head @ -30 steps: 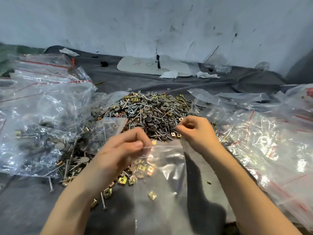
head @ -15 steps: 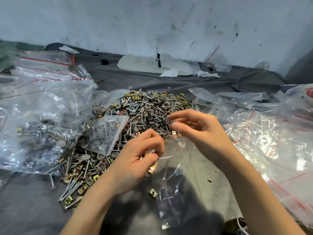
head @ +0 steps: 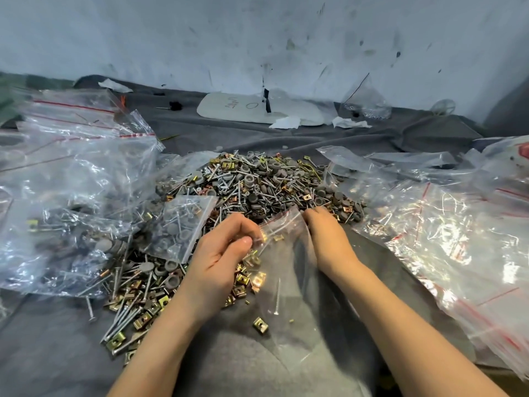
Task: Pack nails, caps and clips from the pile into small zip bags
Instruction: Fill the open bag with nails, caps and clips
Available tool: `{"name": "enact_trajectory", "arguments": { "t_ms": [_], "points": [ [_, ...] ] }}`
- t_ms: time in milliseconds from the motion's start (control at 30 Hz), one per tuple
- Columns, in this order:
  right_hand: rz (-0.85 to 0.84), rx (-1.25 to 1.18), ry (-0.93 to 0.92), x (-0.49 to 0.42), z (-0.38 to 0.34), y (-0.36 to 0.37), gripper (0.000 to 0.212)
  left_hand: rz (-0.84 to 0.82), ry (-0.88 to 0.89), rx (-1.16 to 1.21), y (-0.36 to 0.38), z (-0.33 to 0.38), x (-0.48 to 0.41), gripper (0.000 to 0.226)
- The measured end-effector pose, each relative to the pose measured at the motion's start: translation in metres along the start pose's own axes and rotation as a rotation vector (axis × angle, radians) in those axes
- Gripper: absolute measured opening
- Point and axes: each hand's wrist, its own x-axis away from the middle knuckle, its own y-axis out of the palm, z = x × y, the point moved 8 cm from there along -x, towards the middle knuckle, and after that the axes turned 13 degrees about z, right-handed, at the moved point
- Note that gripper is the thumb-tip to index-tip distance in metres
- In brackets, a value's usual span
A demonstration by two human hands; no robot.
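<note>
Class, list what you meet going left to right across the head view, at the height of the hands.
large bags of hardware → small filled bag → left hand → held zip bag → right hand → heap of clear zip bags

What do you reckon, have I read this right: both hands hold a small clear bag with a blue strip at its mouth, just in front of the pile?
Not quite: the strip is red, not blue. The head view shows the left hand and the right hand holding the small clear bag with a red strip at its mouth, just in front of the pile.
</note>
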Motion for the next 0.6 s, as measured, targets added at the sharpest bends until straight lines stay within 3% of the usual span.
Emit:
{"name": "enact_trajectory", "arguments": {
  "t_ms": [133,233,300,467,600],
  "points": [
    [0.214,-0.457,0.103,-0.005,-0.012,-0.045,0.008,-0.061,0.006,-0.084,0.006,-0.008,0.002,0.025],
    [0.258,-0.671,-0.021,0.0,-0.034,-0.081,0.018,-0.125,0.047,-0.185,0.014,-0.015,0.005,0.016],
    [0.219,-0.687,-0.126,0.012,-0.05,-0.093,0.018,-0.138,0.07,-0.198,0.017,-0.016,0.006,0.012],
    [0.149,-0.41,-0.326,0.028,-0.069,-0.093,0.019,-0.132,0.126,-0.192,0.018,-0.014,0.006,0.015],
    [0.177,-0.551,-0.249,0.023,-0.063,-0.093,0.036,-0.072,0.136,-0.161,0.013,-0.01,0.005,0.016]
  ]
}}
